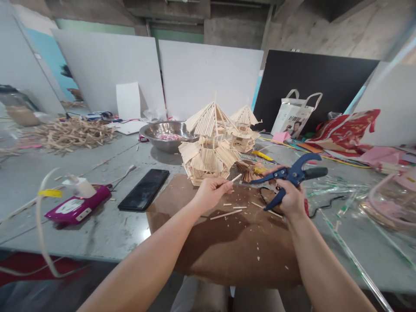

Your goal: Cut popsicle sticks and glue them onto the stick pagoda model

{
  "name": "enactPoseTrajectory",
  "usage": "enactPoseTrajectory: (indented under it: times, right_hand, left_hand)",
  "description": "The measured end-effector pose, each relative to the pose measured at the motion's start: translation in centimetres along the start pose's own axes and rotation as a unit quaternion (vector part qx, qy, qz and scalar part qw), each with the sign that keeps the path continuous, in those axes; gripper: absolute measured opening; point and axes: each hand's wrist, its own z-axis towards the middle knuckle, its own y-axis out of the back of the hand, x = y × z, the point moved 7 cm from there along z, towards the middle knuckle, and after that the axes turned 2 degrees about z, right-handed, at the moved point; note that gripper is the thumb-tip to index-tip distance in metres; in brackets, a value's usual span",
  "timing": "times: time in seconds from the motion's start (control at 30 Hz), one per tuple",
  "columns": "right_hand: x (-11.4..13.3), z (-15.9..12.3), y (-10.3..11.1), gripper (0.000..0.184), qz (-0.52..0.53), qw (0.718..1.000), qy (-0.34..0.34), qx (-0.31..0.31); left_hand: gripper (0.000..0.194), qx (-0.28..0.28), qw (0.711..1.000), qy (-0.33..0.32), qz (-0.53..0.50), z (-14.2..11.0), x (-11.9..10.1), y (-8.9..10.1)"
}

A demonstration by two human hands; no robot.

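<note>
Pinched in the fingers of my left hand (212,193) is a short thin wooden stick (237,177) that points up and right. My right hand (291,200) is wrapped round blue-handled cutting pliers (295,172), whose dark end points to the right. The stick and the pliers are apart. Just behind my left hand stands a small pavilion model (209,158) built of wooden sticks, with a pointed roof. A second stick pavilion (244,119) stands behind it to the right. Cut stick pieces (226,214) and crumbs lie on the brown board (234,247) below my hands.
Left of the board lie a black phone (144,189) and a purple power strip (78,205) with a white plug. A metal bowl (167,145) and a heap of sticks (76,135) are farther back. At right are a tote bag (290,116), red packaging (346,125) and clear strips (352,251).
</note>
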Motion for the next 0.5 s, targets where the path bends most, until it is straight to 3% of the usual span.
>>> enactPoseTrajectory:
  times: [0.1, 0.2, 0.3, 0.5]
  right_hand:
    - [0.6, -0.1, 0.1, 0.024, -0.23, 0.969, 0.087, -0.026]
    - [0.1, -0.3, -1.5, 0.028, -0.396, 0.909, 0.118, 0.049]
    - [-0.1, -0.9, -3.1, 0.034, -0.448, 0.873, 0.153, 0.117]
    - [0.1, -2.0, -4.9, 0.042, -0.45, 0.856, 0.174, 0.186]
  left_hand:
    - [0.033, -0.019, 1.0, -0.012, 0.004, -0.1, -0.3, 0.4]
    - [0.032, -0.031, 0.999, -0.026, -0.004, -0.2, -0.6, 0.7]
    - [0.032, -0.037, 0.999, -0.038, -0.009, -0.4, -1.0, 0.9]
    - [0.032, -0.001, 0.999, -0.039, 0.013, -0.5, -1.4, 0.0]
